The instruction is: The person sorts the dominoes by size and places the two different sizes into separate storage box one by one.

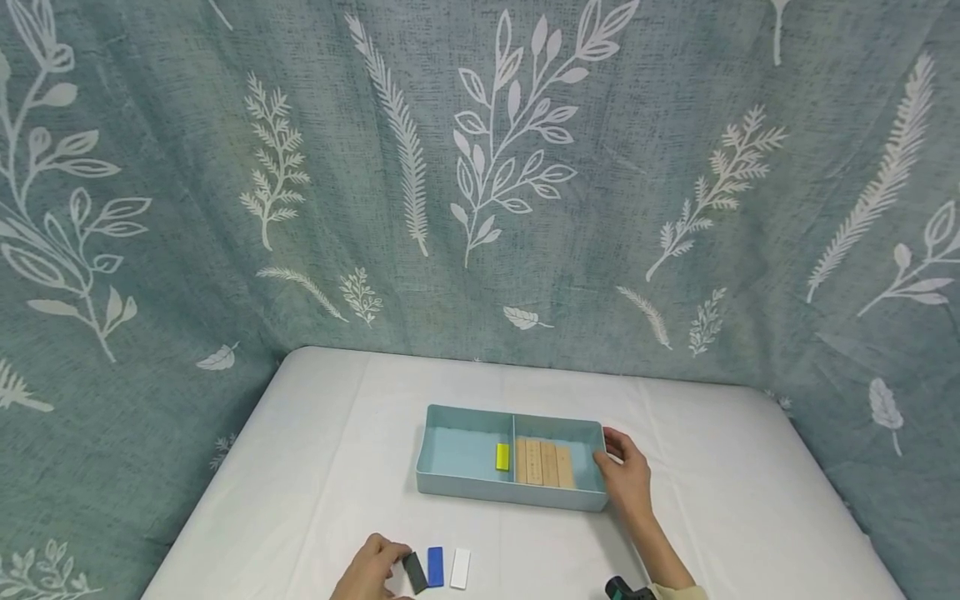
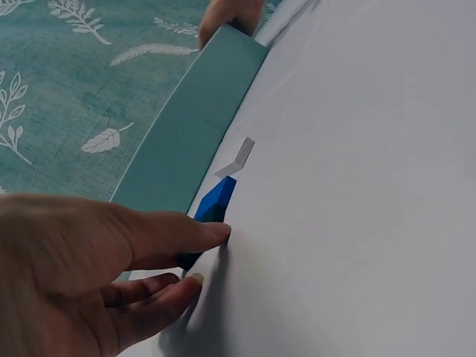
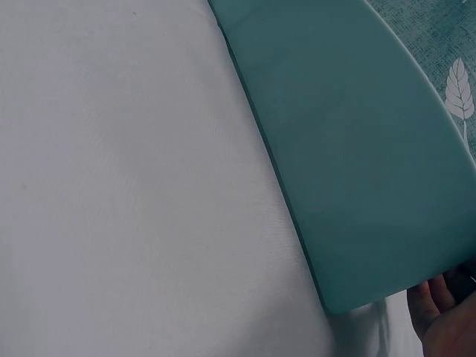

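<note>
In the head view, at lower centre, we see the left hand (image 1: 370, 572) pinching the dark block (image 1: 415, 573), beside the blue block (image 1: 436, 567) and white block (image 1: 461, 569); the right hand (image 1: 627, 477) grips the right end of the tray (image 1: 480, 487). The yellow block (image 1: 502, 457) and wooden blocks (image 1: 534, 463) already lie inside, in separate compartments, so we judge the filling partly done, with three blocks left outside. In the left wrist view, we find the dark block mostly hidden behind fingers, lower left. In the right wrist view, we see fingers against the tray's end, lower right.
</note>
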A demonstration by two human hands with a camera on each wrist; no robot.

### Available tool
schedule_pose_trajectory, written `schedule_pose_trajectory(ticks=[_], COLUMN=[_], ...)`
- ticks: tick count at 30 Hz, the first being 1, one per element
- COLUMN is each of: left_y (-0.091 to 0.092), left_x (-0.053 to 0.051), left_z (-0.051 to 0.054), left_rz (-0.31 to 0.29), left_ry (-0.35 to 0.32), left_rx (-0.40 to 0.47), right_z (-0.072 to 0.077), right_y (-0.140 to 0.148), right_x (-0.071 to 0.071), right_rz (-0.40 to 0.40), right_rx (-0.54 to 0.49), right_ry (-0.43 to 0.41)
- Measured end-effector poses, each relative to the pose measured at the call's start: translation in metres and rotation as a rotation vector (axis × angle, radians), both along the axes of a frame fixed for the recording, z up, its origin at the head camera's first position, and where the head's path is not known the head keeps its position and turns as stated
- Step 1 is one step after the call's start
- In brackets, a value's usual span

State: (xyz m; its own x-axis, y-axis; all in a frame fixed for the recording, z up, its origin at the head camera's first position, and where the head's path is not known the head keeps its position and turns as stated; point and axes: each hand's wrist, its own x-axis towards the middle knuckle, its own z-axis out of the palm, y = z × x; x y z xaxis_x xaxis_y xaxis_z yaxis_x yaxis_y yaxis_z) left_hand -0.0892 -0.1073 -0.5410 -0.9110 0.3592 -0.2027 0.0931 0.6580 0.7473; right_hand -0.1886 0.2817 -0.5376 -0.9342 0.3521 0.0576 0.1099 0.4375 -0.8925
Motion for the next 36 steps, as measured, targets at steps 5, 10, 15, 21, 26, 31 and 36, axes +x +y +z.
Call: schedule_pose_trajectory(ticks=[5, 10, 15, 21, 26, 31, 36], left_y=[0.0008, 0.0015, 0.0025, 0.0037, 0.0043, 0.0049, 0.0066], left_x=[0.0025, 0.0033, 0.0040, 0.0054, 0.0065, 0.0063, 0.0080], left_z=[-0.0023, -0.0049, -0.0065, -0.0053, -0.0034, -0.0020, -0.0010], left_rz=[0.014, 0.016, 0.004, 0.009, 0.012, 0.036, 0.078], left_ry=[0.031, 0.067, 0.074, 0.069, 0.044, 0.004, 0.011], left_rx=[0.005, -0.001, -0.003, -0.008, -0.001, 0.025, 0.046], right_z=[-0.0003, -0.0011, -0.0019, -0.0007, 0.0000, 0.0017, 0.0027], right_y=[-0.0001, -0.0004, 0.0001, -0.0002, -0.0002, -0.0003, -0.0009], right_x=[-0.0004, -0.0004, -0.0007, -0.0002, 0.0010, 0.0015, 0.0018], right_rz=[0.002, -0.007, -0.010, -0.009, -0.007, 0.001, 0.002], right_rx=[-0.001, 0.015, 0.018, 0.018, 0.011, 0.001, -0.003], right_ry=[-0.006, -0.007, 0.003, -0.001, -0.002, 0.001, 0.003])
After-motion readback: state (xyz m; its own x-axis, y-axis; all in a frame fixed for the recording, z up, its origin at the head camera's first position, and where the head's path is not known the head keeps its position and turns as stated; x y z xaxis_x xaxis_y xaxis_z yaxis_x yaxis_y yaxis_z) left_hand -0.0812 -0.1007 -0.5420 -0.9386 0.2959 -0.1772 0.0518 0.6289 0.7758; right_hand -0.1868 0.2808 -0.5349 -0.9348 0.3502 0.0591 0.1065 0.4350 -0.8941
